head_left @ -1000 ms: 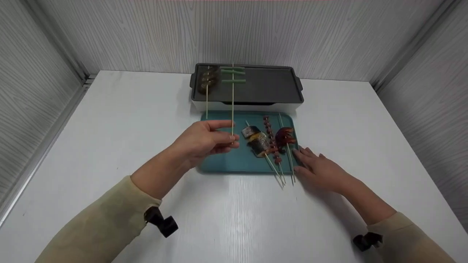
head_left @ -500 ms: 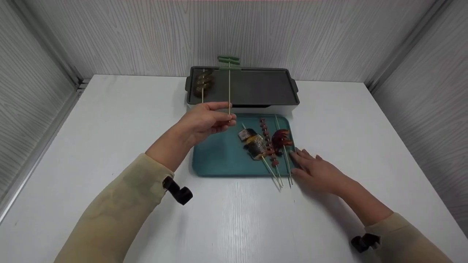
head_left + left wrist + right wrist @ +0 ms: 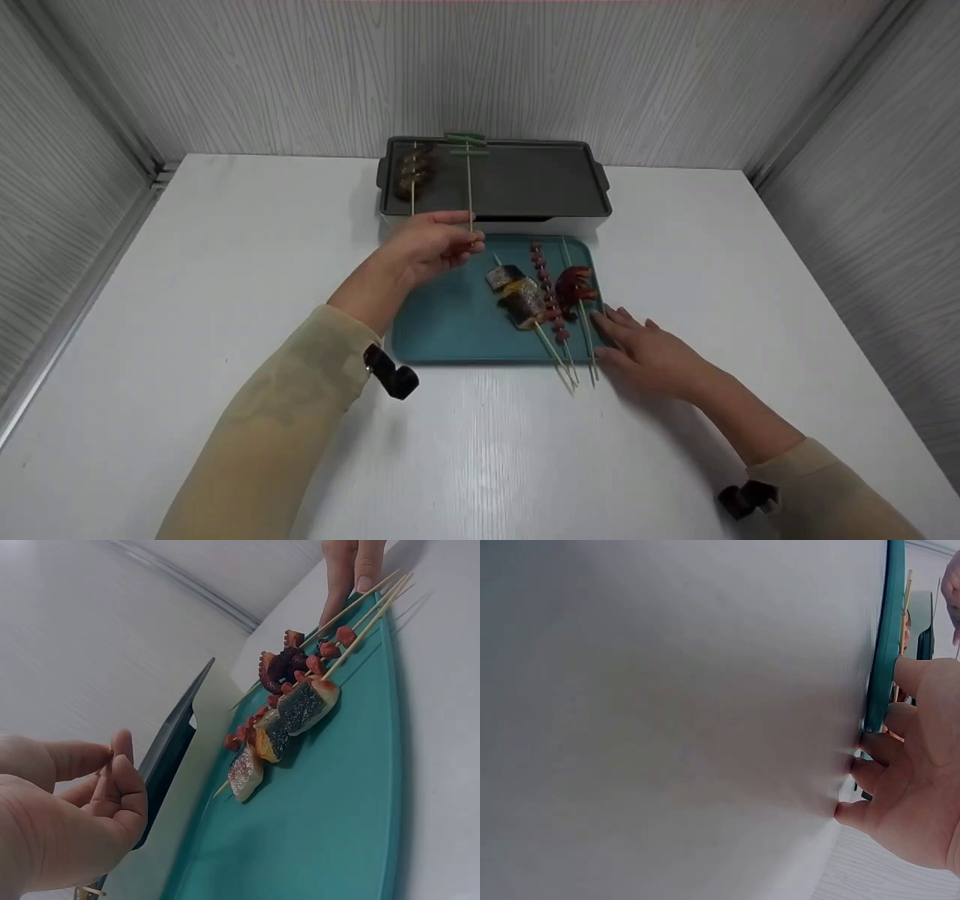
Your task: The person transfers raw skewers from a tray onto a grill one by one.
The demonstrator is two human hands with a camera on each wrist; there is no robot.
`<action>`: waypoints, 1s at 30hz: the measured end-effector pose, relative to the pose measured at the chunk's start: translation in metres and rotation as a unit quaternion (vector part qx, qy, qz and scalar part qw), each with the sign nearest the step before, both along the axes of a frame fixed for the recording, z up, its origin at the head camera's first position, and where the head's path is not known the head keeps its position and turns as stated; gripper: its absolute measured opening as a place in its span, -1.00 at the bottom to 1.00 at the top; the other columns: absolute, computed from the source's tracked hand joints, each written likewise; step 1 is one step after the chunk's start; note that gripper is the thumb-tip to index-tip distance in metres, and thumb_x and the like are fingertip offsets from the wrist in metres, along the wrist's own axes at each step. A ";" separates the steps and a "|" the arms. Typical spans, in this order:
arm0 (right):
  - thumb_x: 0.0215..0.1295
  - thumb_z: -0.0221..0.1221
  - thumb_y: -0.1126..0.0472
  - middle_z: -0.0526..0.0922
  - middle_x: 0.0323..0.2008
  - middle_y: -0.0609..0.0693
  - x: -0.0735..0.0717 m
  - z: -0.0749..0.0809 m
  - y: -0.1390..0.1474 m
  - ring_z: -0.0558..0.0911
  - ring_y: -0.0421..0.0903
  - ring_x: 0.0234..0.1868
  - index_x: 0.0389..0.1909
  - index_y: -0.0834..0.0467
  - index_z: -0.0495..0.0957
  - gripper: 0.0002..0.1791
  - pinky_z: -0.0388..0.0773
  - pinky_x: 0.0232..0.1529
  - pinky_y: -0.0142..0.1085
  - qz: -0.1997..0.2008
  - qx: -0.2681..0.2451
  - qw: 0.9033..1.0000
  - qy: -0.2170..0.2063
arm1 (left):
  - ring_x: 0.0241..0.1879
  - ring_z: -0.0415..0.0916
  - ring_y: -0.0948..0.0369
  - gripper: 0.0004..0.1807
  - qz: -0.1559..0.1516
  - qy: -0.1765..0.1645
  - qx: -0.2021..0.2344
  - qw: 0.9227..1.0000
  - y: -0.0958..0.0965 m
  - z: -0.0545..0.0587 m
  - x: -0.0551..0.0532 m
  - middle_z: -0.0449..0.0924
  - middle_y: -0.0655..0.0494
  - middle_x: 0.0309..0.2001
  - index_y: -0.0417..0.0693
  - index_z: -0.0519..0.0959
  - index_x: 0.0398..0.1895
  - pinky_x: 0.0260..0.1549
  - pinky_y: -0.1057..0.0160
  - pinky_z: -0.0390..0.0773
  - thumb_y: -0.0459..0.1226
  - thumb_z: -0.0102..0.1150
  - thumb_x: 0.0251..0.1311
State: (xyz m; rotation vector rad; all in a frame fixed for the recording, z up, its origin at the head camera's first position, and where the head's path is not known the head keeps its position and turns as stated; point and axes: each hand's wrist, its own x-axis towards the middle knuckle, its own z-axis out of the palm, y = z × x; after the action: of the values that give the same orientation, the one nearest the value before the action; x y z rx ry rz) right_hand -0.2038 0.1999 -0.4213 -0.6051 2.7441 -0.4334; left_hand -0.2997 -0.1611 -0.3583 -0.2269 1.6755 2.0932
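Note:
My left hand [image 3: 431,244] pinches the lower end of a bamboo skewer [image 3: 469,187] between thumb and fingers. Green vegetable sticks [image 3: 466,140] are threaded across its far end, over the back left part of the black griddle [image 3: 540,180]; whether they touch the griddle I cannot tell. My right hand [image 3: 652,356] rests at the right edge of the teal tray [image 3: 442,330], fingers extended. In the right wrist view, some fingertips [image 3: 847,814] touch the table and the thumb lies against the tray rim. Most of the held skewer is out of sight in the left wrist view.
On the tray's right side lie a fish-piece skewer [image 3: 523,301], a skewer of small red pieces [image 3: 540,262] and an octopus skewer [image 3: 574,283], their sticks overhanging the front edge. A brown-food skewer [image 3: 414,172] lies at the griddle's left. White panels [image 3: 480,67] stand behind.
My left hand has moved forward toward the griddle with the green skewer. The skewer's far end rose above the griddle's back edge, then lowered. My right hand has stayed at the tray.

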 end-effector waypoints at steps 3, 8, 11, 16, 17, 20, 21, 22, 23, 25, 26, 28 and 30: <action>0.68 -0.03 -0.21 0.13 0.64 0.25 0.000 0.001 0.000 0.09 0.23 0.65 0.68 0.20 0.14 -0.20 0.02 0.54 0.31 -0.001 0.001 1.000 -0.001 | -0.18 0.69 0.20 -0.39 0.005 -0.007 -0.008 1.000 0.001 -0.005 -0.003 0.59 -0.21 0.30 -0.08 0.38 0.59 -0.24 0.30 0.59 -0.43 0.19 0.52; 0.68 -0.03 -0.21 0.12 0.64 0.25 0.000 0.000 0.000 0.10 0.24 0.65 0.67 0.21 0.13 -0.20 0.03 0.53 0.33 0.002 0.000 1.000 0.003 | -0.15 0.69 0.20 -0.38 0.002 -0.011 -0.023 1.000 0.001 -0.012 -0.006 0.57 -0.23 0.33 -0.12 0.34 0.61 -0.18 0.28 0.59 -0.41 0.18 0.53; 0.68 -0.03 -0.22 0.13 0.64 0.26 -0.001 0.000 -0.001 0.10 0.24 0.65 0.67 0.22 0.13 -0.20 0.03 0.52 0.33 0.004 0.002 1.000 0.004 | -0.13 0.68 0.19 -0.38 0.001 -0.011 -0.024 1.000 0.001 -0.015 -0.007 0.56 -0.23 0.34 -0.14 0.32 0.62 -0.15 0.28 0.59 -0.40 0.17 0.54; 0.68 -0.02 -0.21 0.14 0.64 0.26 -0.002 0.000 -0.002 0.10 0.24 0.65 0.67 0.21 0.14 -0.20 0.03 0.53 0.32 0.004 0.003 1.000 0.004 | -0.14 0.68 0.20 -0.36 0.008 -0.014 -0.024 1.000 0.001 -0.017 -0.008 0.56 -0.22 0.34 -0.12 0.30 0.63 -0.16 0.29 0.58 -0.39 0.17 0.55; 0.68 -0.01 -0.21 0.14 0.63 0.26 -0.003 0.000 -0.002 0.11 0.24 0.65 0.67 0.21 0.15 -0.20 0.03 0.53 0.32 0.005 0.004 1.000 0.003 | -0.14 0.68 0.20 -0.36 0.011 -0.015 -0.024 1.000 0.001 -0.017 -0.008 0.57 -0.21 0.34 -0.12 0.30 0.63 -0.16 0.29 0.58 -0.39 0.17 0.54; 0.68 -0.01 -0.21 0.15 0.63 0.26 -0.003 -0.001 -0.002 0.11 0.25 0.64 0.67 0.21 0.15 -0.20 0.03 0.53 0.32 0.006 0.004 1.000 0.005 | -0.16 0.68 0.20 -0.34 0.019 -0.018 -0.027 0.999 0.002 -0.017 -0.008 0.60 -0.19 0.28 -0.11 0.30 0.63 -0.17 0.29 0.59 -0.40 0.20 0.52; 0.68 -0.01 -0.21 0.15 0.63 0.26 -0.003 -0.001 -0.002 0.11 0.25 0.64 0.67 0.21 0.15 -0.20 0.04 0.53 0.32 0.006 0.004 1.000 0.005 | -0.16 0.68 0.20 -0.34 0.020 -0.017 -0.028 0.999 0.002 -0.017 -0.008 0.61 -0.18 0.27 -0.11 0.30 0.63 -0.17 0.28 0.59 -0.40 0.21 0.52; 0.68 -0.01 -0.21 0.15 0.63 0.26 -0.004 -0.001 -0.002 0.11 0.25 0.65 0.67 0.21 0.15 -0.20 0.04 0.52 0.32 0.007 0.004 1.000 0.005 | -0.16 0.68 0.20 -0.34 0.022 -0.018 -0.029 0.999 0.002 -0.017 -0.008 0.63 -0.17 0.25 -0.11 0.31 0.63 -0.17 0.28 0.59 -0.40 0.21 0.51; 0.68 -0.02 -0.21 0.15 0.63 0.26 -0.004 -0.001 -0.002 0.11 0.24 0.65 0.67 0.21 0.15 -0.20 0.04 0.52 0.33 0.007 0.004 1.000 0.006 | -0.16 0.68 0.20 -0.34 0.024 -0.018 -0.030 0.999 0.002 -0.017 -0.008 0.64 -0.15 0.22 -0.10 0.31 0.63 -0.17 0.28 0.60 -0.40 0.22 0.51; 0.68 -0.02 -0.21 0.14 0.63 0.27 -0.004 -0.001 -0.001 0.11 0.24 0.64 0.67 0.22 0.15 -0.20 0.04 0.52 0.33 0.009 0.002 1.000 0.008 | -0.15 0.68 0.20 -0.33 0.026 -0.018 -0.033 0.999 0.003 -0.017 -0.008 0.64 -0.12 0.20 -0.09 0.31 0.63 -0.16 0.28 0.59 -0.39 0.22 0.51; 0.68 -0.02 -0.21 0.14 0.63 0.27 -0.004 -0.002 -0.001 0.12 0.25 0.64 0.67 0.22 0.15 -0.21 0.04 0.52 0.33 0.010 0.002 1.000 0.008 | -0.15 0.68 0.20 -0.33 0.025 -0.017 -0.036 0.999 0.003 -0.017 -0.008 0.64 -0.12 0.21 -0.08 0.30 0.64 -0.16 0.28 0.58 -0.39 0.21 0.52; 0.68 -0.02 -0.20 0.13 0.64 0.27 -0.005 -0.002 0.000 0.12 0.24 0.64 0.67 0.22 0.15 -0.21 0.04 0.52 0.34 0.012 0.000 1.000 0.009 | -0.17 0.68 0.21 -0.32 0.026 -0.018 -0.037 0.999 0.003 -0.017 -0.008 0.63 -0.15 0.24 -0.07 0.30 0.64 -0.19 0.29 0.58 -0.39 0.22 0.51; 0.68 -0.02 -0.21 0.13 0.64 0.27 -0.006 -0.002 0.000 0.12 0.24 0.64 0.67 0.22 0.15 -0.21 0.05 0.52 0.34 0.014 -0.001 1.000 0.010 | -0.20 0.68 0.22 -0.31 0.024 -0.021 -0.038 0.999 0.003 -0.018 -0.007 0.62 -0.20 0.27 -0.07 0.29 0.64 -0.20 0.29 0.58 -0.40 0.22 0.50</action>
State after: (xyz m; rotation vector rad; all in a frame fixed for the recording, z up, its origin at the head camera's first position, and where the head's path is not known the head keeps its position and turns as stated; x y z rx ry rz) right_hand -0.2098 0.1998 -0.4235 -0.6514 2.7510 -0.4255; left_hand -0.3062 -0.1578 -0.3765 -0.3355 1.7428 2.0461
